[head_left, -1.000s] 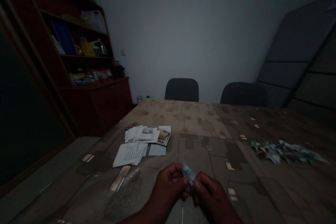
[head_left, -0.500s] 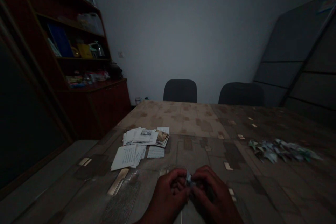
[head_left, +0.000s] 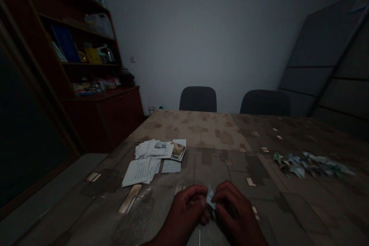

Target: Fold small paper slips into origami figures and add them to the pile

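A small piece of folded pale paper (head_left: 210, 196) is pinched between my two hands, low in the middle of the view. My left hand (head_left: 188, 207) grips its left side with curled fingers. From the right, my right hand (head_left: 233, 208) holds the other side between thumb and fingers. The lower part of the paper is hidden by my fingers. Ahead and to the left lies a loose pile of printed cards (head_left: 157, 150), with more cards (head_left: 137, 172) nearer to me. Over to the right is a heap of folded paper pieces (head_left: 309, 164), pale and greenish.
The table (head_left: 198, 130) has a patterned cloth. Two dark chairs (head_left: 198, 99) stand along its far side, by the wall. At the left is a reddish-brown cabinet (head_left: 115, 111) with filled shelves; grey panels (head_left: 311, 46) stand at the right.
The paper has turned between my fingers, and more of its pale face shows. Both hands have shifted only slightly. The cards and the folded heap stay in place.
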Action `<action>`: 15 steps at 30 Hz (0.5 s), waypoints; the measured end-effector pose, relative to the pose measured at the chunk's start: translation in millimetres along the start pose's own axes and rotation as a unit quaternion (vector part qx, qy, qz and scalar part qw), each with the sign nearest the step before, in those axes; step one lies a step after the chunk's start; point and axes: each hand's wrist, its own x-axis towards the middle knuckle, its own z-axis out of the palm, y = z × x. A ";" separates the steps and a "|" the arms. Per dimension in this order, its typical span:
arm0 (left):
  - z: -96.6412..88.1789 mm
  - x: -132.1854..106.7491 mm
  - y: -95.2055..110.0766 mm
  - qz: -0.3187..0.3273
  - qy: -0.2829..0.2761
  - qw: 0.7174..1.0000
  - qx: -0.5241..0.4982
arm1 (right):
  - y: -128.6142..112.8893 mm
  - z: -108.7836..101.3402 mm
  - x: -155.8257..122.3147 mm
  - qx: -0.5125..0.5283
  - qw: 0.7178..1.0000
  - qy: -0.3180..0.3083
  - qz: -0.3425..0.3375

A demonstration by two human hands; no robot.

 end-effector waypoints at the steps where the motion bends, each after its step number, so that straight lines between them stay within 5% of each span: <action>1: -0.6 0.1 0.8 0.004 -0.007 1.000 0.001 | 0.1 0.3 -0.3 0.000 1.000 0.003 0.002; 15: -0.8 3.4 1.0 -0.009 -0.019 1.000 -0.005 | 1.3 2.5 0.0 0.007 1.000 -0.009 -0.012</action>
